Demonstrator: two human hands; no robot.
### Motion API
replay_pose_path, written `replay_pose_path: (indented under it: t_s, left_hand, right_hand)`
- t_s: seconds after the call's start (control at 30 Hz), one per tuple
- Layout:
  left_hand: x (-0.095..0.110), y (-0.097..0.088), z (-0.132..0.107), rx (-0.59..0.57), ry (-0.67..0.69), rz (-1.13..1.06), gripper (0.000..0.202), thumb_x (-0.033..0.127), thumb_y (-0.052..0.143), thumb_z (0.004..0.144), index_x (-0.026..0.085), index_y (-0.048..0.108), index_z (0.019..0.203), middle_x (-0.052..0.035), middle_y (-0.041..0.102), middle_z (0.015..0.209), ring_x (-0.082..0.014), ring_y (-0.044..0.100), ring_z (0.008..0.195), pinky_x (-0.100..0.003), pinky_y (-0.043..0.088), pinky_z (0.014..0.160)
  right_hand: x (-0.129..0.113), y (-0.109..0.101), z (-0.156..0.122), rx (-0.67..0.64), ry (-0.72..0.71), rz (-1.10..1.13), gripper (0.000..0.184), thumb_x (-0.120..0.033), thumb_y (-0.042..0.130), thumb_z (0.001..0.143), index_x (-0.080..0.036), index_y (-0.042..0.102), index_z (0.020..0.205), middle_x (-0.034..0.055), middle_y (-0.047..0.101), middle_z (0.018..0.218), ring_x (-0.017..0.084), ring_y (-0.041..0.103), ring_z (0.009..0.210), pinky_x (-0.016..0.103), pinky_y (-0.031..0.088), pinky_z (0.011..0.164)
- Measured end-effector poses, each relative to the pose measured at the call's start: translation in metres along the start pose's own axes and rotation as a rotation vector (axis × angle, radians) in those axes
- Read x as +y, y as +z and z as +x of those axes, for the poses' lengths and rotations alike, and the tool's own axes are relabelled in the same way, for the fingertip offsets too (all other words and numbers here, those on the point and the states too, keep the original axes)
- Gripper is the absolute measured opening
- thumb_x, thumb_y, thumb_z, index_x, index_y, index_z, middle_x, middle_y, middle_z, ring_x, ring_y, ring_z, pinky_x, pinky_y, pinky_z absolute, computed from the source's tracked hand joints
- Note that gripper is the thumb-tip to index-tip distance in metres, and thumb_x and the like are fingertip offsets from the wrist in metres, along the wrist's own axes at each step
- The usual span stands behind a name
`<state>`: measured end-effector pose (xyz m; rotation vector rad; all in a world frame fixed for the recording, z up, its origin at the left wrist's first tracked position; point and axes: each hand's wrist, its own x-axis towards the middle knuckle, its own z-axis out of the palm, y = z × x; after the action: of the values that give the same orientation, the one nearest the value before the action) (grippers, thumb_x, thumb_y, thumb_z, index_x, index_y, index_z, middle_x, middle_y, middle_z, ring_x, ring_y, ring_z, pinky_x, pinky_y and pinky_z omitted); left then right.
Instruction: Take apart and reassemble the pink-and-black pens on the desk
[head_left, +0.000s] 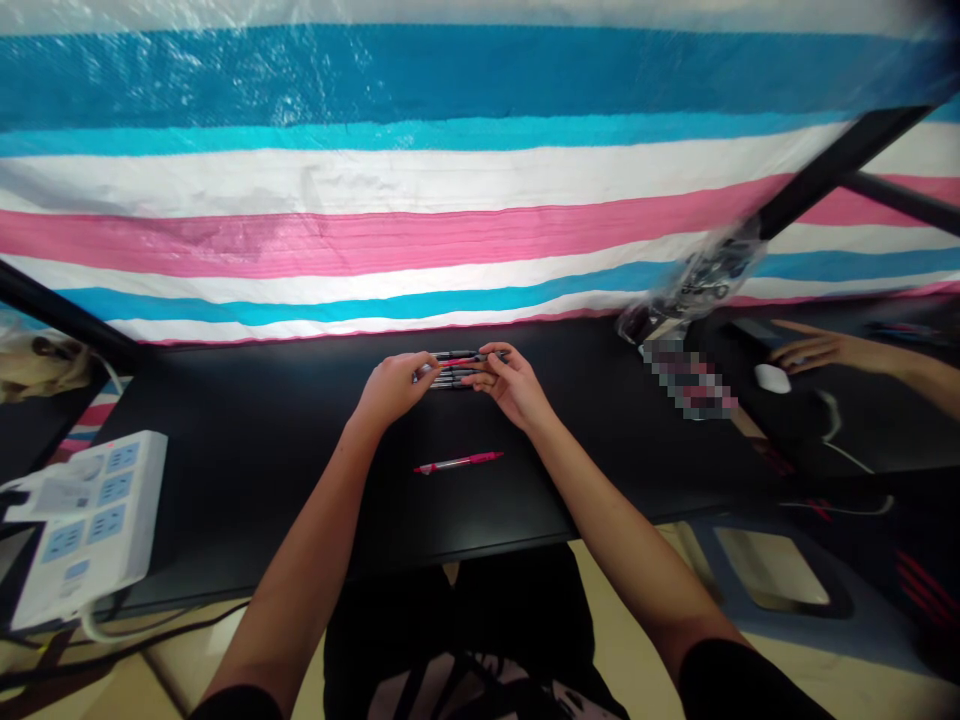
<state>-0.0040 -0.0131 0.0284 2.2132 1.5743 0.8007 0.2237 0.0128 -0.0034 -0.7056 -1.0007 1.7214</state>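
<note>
Directly between the left hand (400,388) and right hand (516,388), both pinching, sit several pens (448,379). Their long axes run crosswise, hand to hand.

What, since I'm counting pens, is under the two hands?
Dark pens and a red pen show between the left hand and right hand. The hands cover some pen ends; anything fully beneath is hidden.

This looked like a makeshift shared workspace; a black desk (262,480) stood before a striped plastic sheet (450,235); a white power strip (91,535) sat at its left end; another person's hand (814,350) showed over a neighbouring desk (907,420), right.
</note>
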Motion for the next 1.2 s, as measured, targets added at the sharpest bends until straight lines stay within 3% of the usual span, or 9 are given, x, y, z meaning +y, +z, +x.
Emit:
replay_pose_path:
  t_s: [0.37,0.57,0.77,0.9,1.03,1.2]
  left_hand:
    - [0.003,0.009,-0.001,0.031,0.047,-0.011,0.017,0.031,0.062,0.096,0.021,0.075,0.099,-0.0035,0.075,0.085,-0.0165,0.064,0.071,-0.027,0.044,0.069]
    - [0.003,0.008,-0.001,0.024,0.026,-0.020,0.019,0.034,0.064,0.096,0.021,0.076,0.103,-0.0027,0.074,0.083,-0.0163,0.063,0.069,-0.027,0.044,0.068]
    - [0.001,0.006,-0.001,0.049,0.058,-0.028,0.020,0.033,0.062,0.098,0.021,0.077,0.100,-0.0033,0.075,0.084,-0.0153,0.062,0.068,-0.027,0.043,0.066]
    - [-0.003,0.006,0.000,0.060,0.050,-0.032,0.020,0.035,0.064,0.097,0.021,0.077,0.101,-0.0032,0.074,0.080,-0.0158,0.062,0.067,-0.028,0.045,0.067]
    - [-0.008,0.005,0.000,0.003,0.036,-0.054,0.022,0.031,0.067,0.092,0.020,0.077,0.109,-0.0031,0.074,0.081,-0.0160,0.062,0.067,-0.028,0.047,0.068]
    - [-0.007,0.004,0.000,0.003,0.045,-0.087,0.029,0.024,0.056,0.096,0.018,0.076,0.117,-0.0050,0.075,0.088,-0.0148,0.060,0.066,-0.028,0.048,0.069]
  right_hand:
    - [0.007,0.003,-0.001,-0.042,0.031,0.051,0.032,-0.041,0.080,0.086,-0.022,0.063,0.105,0.0079,0.082,0.098,0.020,0.080,0.079,0.022,0.060,0.061]
    - [0.009,0.002,0.000,0.010,0.068,0.104,0.023,-0.036,0.077,0.089,-0.024,0.063,0.102,0.0048,0.082,0.094,0.016,0.079,0.075,0.023,0.061,0.063]
    - [0.006,0.001,0.000,0.024,0.070,0.080,0.028,-0.041,0.081,0.084,-0.023,0.067,0.101,0.0050,0.082,0.096,0.017,0.078,0.078,0.023,0.061,0.064]
    - [0.008,0.001,0.001,0.099,0.041,0.043,0.028,-0.040,0.085,0.079,-0.023,0.072,0.097,0.0015,0.079,0.086,0.014,0.075,0.071,0.022,0.060,0.063]
    - [0.008,0.001,0.003,0.152,0.015,0.051,0.030,-0.040,0.089,0.073,-0.022,0.074,0.092,0.0014,0.078,0.082,0.013,0.073,0.068,0.021,0.059,0.061]
    - [0.002,-0.002,0.003,0.187,0.017,0.057,0.029,-0.038,0.088,0.073,-0.021,0.074,0.091,0.0025,0.079,0.082,0.014,0.076,0.070,0.020,0.059,0.061]
